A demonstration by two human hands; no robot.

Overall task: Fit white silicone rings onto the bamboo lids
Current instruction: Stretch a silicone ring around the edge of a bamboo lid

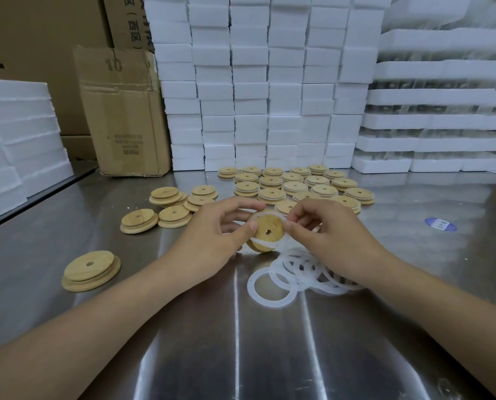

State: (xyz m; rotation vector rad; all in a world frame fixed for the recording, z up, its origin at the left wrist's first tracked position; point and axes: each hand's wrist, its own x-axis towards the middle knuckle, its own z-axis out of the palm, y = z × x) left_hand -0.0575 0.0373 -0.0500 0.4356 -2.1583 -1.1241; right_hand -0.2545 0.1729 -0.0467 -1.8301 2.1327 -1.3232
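Foam blocks (269,82) fill the back, with a cardboard box (122,111) leaning at their left. The steel table (269,356) carries ringed lids (295,183) behind the hands and bare lids (168,209) further left. The left hand (212,235) grips a tilted lid (268,233) at the table's middle. The right hand (327,232) pinches a white ring (264,243) partly stretched round that lid. Loose rings (272,287) lie under the right wrist.

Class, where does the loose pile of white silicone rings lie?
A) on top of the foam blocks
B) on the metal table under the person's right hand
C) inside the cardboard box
B: the pile of rings lies on the metal table, just below the right hand.
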